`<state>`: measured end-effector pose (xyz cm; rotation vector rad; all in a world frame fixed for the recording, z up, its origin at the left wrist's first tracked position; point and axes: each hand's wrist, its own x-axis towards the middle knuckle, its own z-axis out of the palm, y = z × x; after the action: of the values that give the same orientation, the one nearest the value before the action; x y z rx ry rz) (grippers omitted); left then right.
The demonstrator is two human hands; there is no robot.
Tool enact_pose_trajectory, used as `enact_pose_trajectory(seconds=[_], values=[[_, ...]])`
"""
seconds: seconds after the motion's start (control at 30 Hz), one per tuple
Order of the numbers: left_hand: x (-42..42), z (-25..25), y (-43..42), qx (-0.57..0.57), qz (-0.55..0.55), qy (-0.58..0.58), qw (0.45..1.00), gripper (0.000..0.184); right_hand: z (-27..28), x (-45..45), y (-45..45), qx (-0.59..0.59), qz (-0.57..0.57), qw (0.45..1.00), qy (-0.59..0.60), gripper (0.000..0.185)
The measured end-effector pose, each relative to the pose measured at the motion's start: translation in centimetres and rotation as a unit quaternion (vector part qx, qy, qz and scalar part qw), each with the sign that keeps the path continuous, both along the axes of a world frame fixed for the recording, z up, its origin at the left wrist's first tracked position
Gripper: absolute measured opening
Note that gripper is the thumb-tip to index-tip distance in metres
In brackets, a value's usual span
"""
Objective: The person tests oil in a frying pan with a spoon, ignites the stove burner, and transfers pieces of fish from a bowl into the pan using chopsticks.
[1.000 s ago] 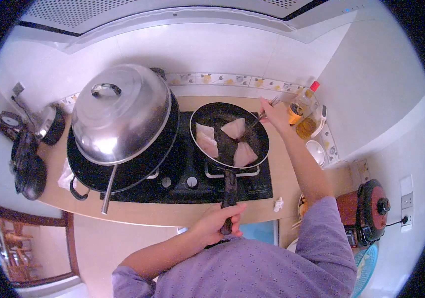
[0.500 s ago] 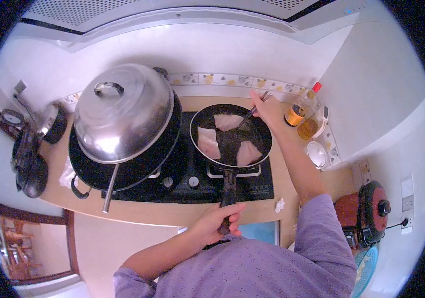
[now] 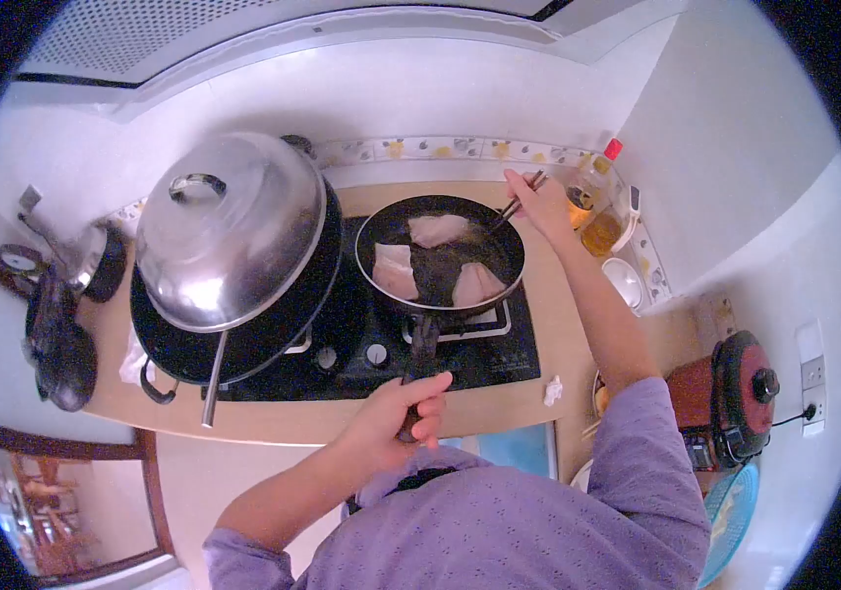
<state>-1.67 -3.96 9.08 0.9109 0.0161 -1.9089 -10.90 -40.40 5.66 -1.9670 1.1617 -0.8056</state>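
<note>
My left hand (image 3: 396, 418) is closed round the handle of a black frying pan (image 3: 432, 270) on the right side of the stove. Three pale fillets, perhaps fish, lie apart in the pan: an upper fillet (image 3: 438, 230), a left fillet (image 3: 396, 271) and a right fillet (image 3: 477, 284). Dark chopsticks (image 3: 508, 210) are gripped in my right hand (image 3: 541, 206) above the pan's upper right rim. Their tips point down toward the pan beside the upper fillet; whether they touch anything I cannot tell.
A large black wok (image 3: 292, 324) under a domed metal lid (image 3: 233, 231) fills the left burner, a metal handle jutting frontward. Bottles (image 3: 597, 187) and a white bowl (image 3: 623, 280) stand at the right wall. A red cooker (image 3: 725, 398) sits further right.
The frying pan has shifted a little left and up, with my left hand on its handle. The chopsticks have drawn back toward the pan's right rim. The view has also shifted slightly.
</note>
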Motion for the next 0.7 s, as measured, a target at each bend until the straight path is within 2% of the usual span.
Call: enact_pose_trajectory(seconds=[0.07,0.2,0.27,0.3,0.37,0.43,0.47,0.57,0.7], values=[[0.1,1.8,-0.8,0.007,-0.007,-0.044,0.999,0.036,0.0,-0.5,0.0,0.003,-0.006,1.000,-0.015,0.042],[0.1,2.9,-1.3,0.004,-0.014,-0.062,0.998,0.037,0.4,-1.5,0.3,0.017,-0.005,0.998,-0.066,0.041],[0.3,2.9,-1.3,-0.006,-0.010,-0.031,0.999,0.024,1.3,-1.9,1.0,0.037,0.000,0.993,-0.113,0.041],[0.6,2.6,-1.1,-0.004,-0.011,-0.035,0.999,0.024,1.9,-2.0,1.5,0.055,0.008,0.986,-0.154,0.042],[1.2,1.4,-0.5,-0.029,-0.003,0.025,0.999,0.010,2.7,-2.4,2.2,0.053,0.005,0.984,-0.172,0.041],[1.2,0.7,0.0,-0.025,0.008,0.048,0.998,0.009,3.0,-2.6,2.3,0.052,0.000,0.981,-0.187,0.041],[1.3,0.3,0.4,-0.022,0.019,0.075,0.997,0.010,3.1,-2.9,2.2,0.048,0.011,0.982,-0.183,0.039],[1.0,-1.6,1.6,-0.031,0.016,0.048,0.998,0.014,4.6,-3.2,3.2,0.032,0.035,0.981,-0.188,0.036],[0.4,-3.5,2.8,-0.118,0.006,0.064,0.991,0.020,7.4,-4.0,5.1,-0.007,0.029,0.978,-0.205,0.032]])
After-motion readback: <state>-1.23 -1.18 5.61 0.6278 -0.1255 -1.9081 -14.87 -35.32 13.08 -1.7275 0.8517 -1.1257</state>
